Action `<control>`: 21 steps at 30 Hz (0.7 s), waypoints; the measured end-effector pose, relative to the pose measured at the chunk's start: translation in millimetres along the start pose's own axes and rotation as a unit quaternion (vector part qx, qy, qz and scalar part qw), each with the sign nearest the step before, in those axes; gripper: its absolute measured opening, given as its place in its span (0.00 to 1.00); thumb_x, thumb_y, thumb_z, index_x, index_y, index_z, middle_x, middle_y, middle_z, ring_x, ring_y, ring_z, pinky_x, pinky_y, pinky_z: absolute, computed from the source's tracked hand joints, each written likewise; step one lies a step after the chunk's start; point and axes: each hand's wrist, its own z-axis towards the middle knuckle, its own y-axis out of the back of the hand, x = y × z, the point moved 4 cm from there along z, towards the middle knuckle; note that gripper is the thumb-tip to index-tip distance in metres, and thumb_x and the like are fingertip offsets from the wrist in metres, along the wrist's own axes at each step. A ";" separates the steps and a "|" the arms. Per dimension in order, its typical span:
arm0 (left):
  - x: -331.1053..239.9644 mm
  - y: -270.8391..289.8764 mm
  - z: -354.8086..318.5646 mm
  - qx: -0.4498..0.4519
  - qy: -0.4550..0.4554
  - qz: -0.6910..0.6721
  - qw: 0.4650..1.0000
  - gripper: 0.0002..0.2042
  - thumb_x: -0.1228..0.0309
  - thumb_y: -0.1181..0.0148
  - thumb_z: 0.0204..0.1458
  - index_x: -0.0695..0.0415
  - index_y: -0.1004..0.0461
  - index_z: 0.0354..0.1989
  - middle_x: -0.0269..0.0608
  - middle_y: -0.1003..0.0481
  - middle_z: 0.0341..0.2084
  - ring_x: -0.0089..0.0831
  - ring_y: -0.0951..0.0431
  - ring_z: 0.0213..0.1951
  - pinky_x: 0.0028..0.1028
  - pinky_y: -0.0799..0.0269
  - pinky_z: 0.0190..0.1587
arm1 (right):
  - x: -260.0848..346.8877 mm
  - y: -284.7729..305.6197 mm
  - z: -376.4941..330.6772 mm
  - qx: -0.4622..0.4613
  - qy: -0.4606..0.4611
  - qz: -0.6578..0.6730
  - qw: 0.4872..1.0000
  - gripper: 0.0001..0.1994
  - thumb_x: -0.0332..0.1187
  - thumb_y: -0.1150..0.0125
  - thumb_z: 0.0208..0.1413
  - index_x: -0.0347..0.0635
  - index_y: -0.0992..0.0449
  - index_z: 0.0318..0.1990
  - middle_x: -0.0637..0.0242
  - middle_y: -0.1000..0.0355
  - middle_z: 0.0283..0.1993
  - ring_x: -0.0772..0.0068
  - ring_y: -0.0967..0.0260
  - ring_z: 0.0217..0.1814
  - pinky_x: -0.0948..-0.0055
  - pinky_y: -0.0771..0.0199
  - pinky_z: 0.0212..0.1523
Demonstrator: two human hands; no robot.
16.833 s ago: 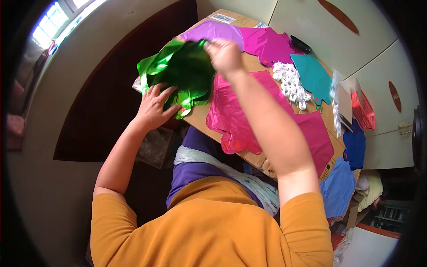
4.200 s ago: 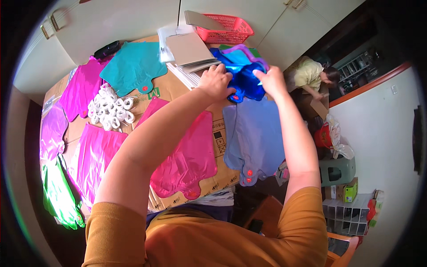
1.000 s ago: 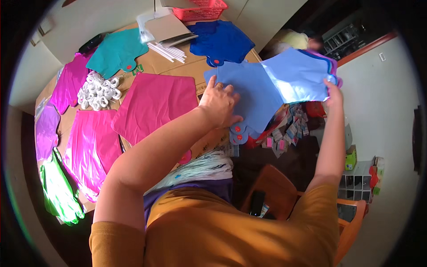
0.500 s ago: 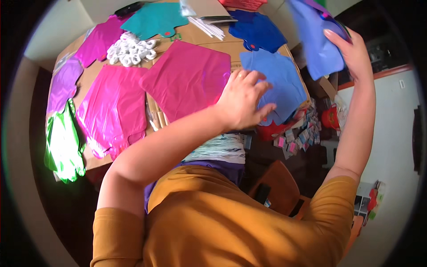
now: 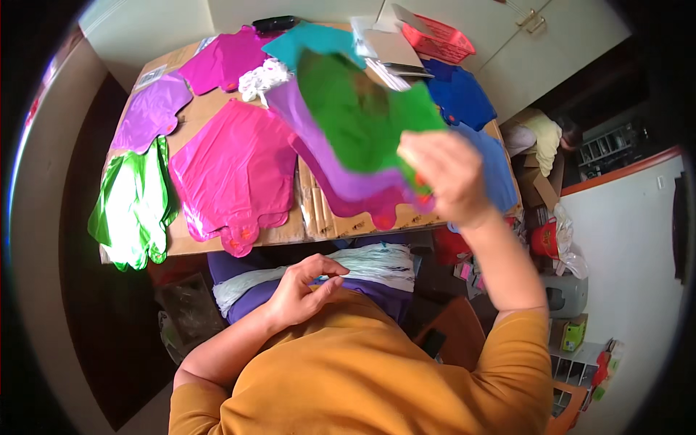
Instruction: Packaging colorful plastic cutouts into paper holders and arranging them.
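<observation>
Left forearm (image 5: 235,343): bent at the elbow and angled inward across the torso (image 5: 355,370). Left hand (image 5: 301,291): low, in front of the torso; back uppermost, fingers loosely curved, thumb extended with a gap below the index finger. Right forearm (image 5: 504,257): extends forward and inward, higher than the left. Right hand (image 5: 451,177): raised, fingers curled in a grip; blur leaves thumb position uncertain.

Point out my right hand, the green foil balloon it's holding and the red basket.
Right hand (image 5: 449,174): head view, middle of the hand.
Green foil balloon (image 5: 349,130): head view, middle of its flat face.
Red basket (image 5: 438,48): head view, its front wall.
</observation>
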 end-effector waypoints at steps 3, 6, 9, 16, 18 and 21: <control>16.8 -2.1 -14.7 0.006 0.035 0.007 0.999 0.07 0.75 0.41 0.55 0.62 0.23 0.41 0.47 0.22 0.35 0.39 0.22 0.41 0.32 0.28 0.46 | 15.3 -50.0 -55.4 0.051 -0.046 0.049 0.996 0.11 0.27 0.45 0.48 0.40 0.22 0.40 0.62 0.23 0.39 0.60 0.25 0.41 0.65 0.27 0.43; 24.4 -3.9 -18.5 -0.001 0.042 0.013 0.999 0.05 0.75 0.41 0.56 0.62 0.23 0.39 0.44 0.22 0.35 0.36 0.22 0.40 0.31 0.29 0.45 | 16.6 -65.1 -71.4 0.085 -0.088 0.086 0.989 0.10 0.26 0.45 0.47 0.39 0.22 0.38 0.62 0.24 0.38 0.61 0.27 0.39 0.65 0.28 0.43; 30.7 -10.7 -15.4 -0.001 0.063 -0.004 0.998 0.04 0.76 0.41 0.56 0.62 0.23 0.38 0.41 0.22 0.34 0.32 0.23 0.40 0.29 0.29 0.45 | 15.2 -66.1 -75.3 0.135 -0.159 0.135 0.969 0.13 0.21 0.43 0.41 0.41 0.24 0.37 0.64 0.28 0.38 0.60 0.30 0.41 0.64 0.30 0.45; 62.8 -38.0 3.2 0.002 0.190 -0.281 0.941 0.08 0.74 0.44 0.60 0.63 0.24 0.44 0.36 0.22 0.38 0.21 0.24 0.40 0.22 0.28 0.45 | 2.8 -77.9 -85.6 0.196 -0.229 0.203 0.932 0.17 0.17 0.41 0.35 0.46 0.26 0.36 0.65 0.33 0.40 0.56 0.34 0.47 0.63 0.33 0.51; 64.6 -43.3 15.8 0.002 0.192 -0.345 0.919 0.09 0.71 0.44 0.61 0.61 0.24 0.45 0.36 0.22 0.38 0.22 0.23 0.40 0.24 0.26 0.47 | -0.8 -80.3 -83.1 0.191 -0.225 0.235 0.926 0.15 0.17 0.38 0.36 0.43 0.26 0.35 0.64 0.33 0.38 0.57 0.33 0.46 0.65 0.33 0.50; 64.4 -51.7 22.7 0.012 0.244 -0.445 0.861 0.14 0.66 0.47 0.62 0.61 0.28 0.51 0.39 0.22 0.41 0.26 0.23 0.40 0.28 0.28 0.51 | -1.3 -78.6 -80.3 0.171 -0.240 0.282 0.913 0.12 0.23 0.31 0.41 0.42 0.23 0.36 0.64 0.28 0.36 0.60 0.29 0.42 0.66 0.29 0.46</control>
